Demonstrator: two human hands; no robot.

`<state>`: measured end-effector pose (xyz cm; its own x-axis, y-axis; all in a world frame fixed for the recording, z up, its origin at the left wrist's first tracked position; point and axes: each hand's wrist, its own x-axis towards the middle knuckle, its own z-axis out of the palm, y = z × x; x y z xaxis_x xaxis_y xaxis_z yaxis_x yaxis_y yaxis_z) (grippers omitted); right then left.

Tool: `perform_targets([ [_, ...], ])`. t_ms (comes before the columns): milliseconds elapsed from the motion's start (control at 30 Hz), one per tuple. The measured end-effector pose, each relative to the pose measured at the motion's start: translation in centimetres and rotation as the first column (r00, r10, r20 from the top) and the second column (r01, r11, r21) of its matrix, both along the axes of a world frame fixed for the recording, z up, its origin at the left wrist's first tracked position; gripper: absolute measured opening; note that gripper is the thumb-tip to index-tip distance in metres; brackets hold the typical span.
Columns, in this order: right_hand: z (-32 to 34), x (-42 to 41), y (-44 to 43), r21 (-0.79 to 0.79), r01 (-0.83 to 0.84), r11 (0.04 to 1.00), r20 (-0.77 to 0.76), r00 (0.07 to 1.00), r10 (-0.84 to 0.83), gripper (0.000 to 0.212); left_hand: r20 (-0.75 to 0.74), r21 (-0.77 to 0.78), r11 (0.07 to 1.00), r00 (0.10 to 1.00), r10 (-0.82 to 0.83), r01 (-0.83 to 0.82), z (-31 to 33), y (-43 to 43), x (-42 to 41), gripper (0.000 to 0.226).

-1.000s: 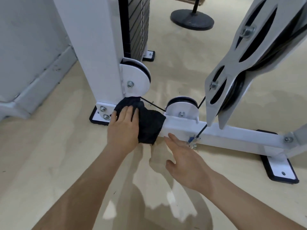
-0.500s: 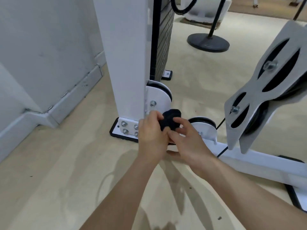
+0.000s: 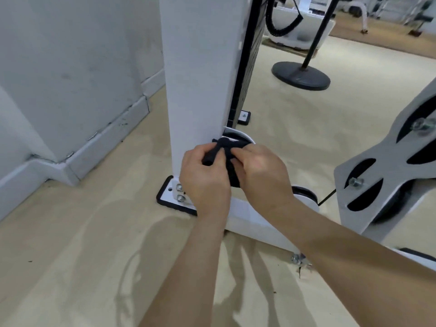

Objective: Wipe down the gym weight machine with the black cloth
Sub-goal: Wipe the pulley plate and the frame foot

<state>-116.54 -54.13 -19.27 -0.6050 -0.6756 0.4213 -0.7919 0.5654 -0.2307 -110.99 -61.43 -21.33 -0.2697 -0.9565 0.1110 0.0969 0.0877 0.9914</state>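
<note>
Both hands up off the floor, bunching the black cloth [image 3: 230,159] between them: left hand [image 3: 204,180] grasps a rolled end, right hand [image 3: 260,171] pinches the rest. Cloth sits just in front of the lower pulley [image 3: 238,138], at the white upright's [image 3: 200,79] 5 o'clock.

Risk, judged: a loose fold snagging in the pulley groove or cable [image 3: 326,198].

Containers: none in view.
</note>
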Motion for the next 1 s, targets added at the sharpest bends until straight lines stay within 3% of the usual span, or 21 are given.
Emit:
perform_targets([
  [67, -1.5, 0.1, 0.8, -0.071, 0.086, 0.994, -0.089, 0.992, -0.092, 0.016, 0.031, -0.211, 0.977, 0.999, -0.015, 0.021, -0.5, 1.0, -0.4, 0.015],
  [100, -2.2, 0.5, 1.2, -0.122, 0.132, 0.984, -0.063, 0.988, -0.14, 0.014, 0.07, -0.369, 0.928, 0.997, -0.028, 0.052, -1.2, 1.1, -0.5, 0.015],
  [167, -3.7, 0.9, 1.9, -0.113, 0.224, 0.968, 0.098, 0.972, -0.214, 0.018, 0.191, -0.611, 0.775, 0.98, -0.055, 0.162, -3.9, 0.9, -0.6, 0.014],
  [200, -4.6, 0.8, 2.3, -0.062, 0.269, 0.961, 0.192, 0.948, -0.253, 0.02, 0.287, -0.659, 0.713, 0.956, -0.057, 0.24, -5.7, 0.6, -0.7, 0.014],
  [267, -6.1, 0.7, 3.5, 0.004, 0.328, 0.945, 0.396, 0.867, -0.303, 0.017, 0.48, -0.608, 0.703, 0.876, -0.044, 0.369, -8.2, 0.1, 0.2, 0.014],
  [334, -5.8, 1.0, 3.8, -0.072, 0.319, 0.945, 0.514, 0.824, -0.239, 0.017, 0.531, -0.462, 0.811, 0.844, -0.073, 0.36, -8.0, 0.0, 1.3, 0.012],
  [434, -4.0, 1.8, 2.1, -0.204, 0.139, 0.969, 0.302, 0.95, -0.073, 0.022, 0.219, -0.135, 0.988, 0.975, -0.042, 0.073, -4.0, -0.1, 1.5, 0.009],
  [500, -3.3, 2.7, 0.5, -0.142, 0.01, 0.99, 0.259, 0.966, 0.028, 0.033, 0.065, 0.081, 0.997, 0.998, -0.009, 0.004, -2.4, -0.1, 1.0, 0.014],
  [634, -4.5, 3.1, 0.9, -0.035, -0.061, 0.998, 0.455, 0.888, 0.07, 0.053, 0.151, 0.047, 0.996, 0.985, -0.079, 0.073, -3.2, 0.0, 0.5, 0.012],
  [734, -4.9, 2.7, 2.2, -0.076, 0.054, 0.996, 0.508, 0.862, -0.008, 0.051, 0.267, 0.037, 0.979, 0.942, -0.202, 0.2, -4.6, 0.0, 0.7, 0.007],
  [834, -3.3, 3.3, 3.2, -0.268, 0.225, 0.937, 0.488, 0.87, -0.069, 0.054, 0.168, 0.065, 0.969, 0.955, -0.245, 0.238, -3.3, 0.5, 1.4, 0.009],
  [901, -1.4, 3.6, 3.5, -0.397, 0.14, 0.907, 0.371, 0.928, 0.019, 0.058, 0.05, 0.02, 0.979, 0.978, -0.204, 0.204, -1.1, 0.9, 1.8, 0.014],
  [1001, 0.0, 3.7, 1.7, -0.297, -0.056, 0.953, 0.215, 0.969, 0.124, 0.066, -0.119, 0.042, 0.987, 0.981, -0.152, 0.157, 0.6, 0.8, 1.9, 0.005],
])
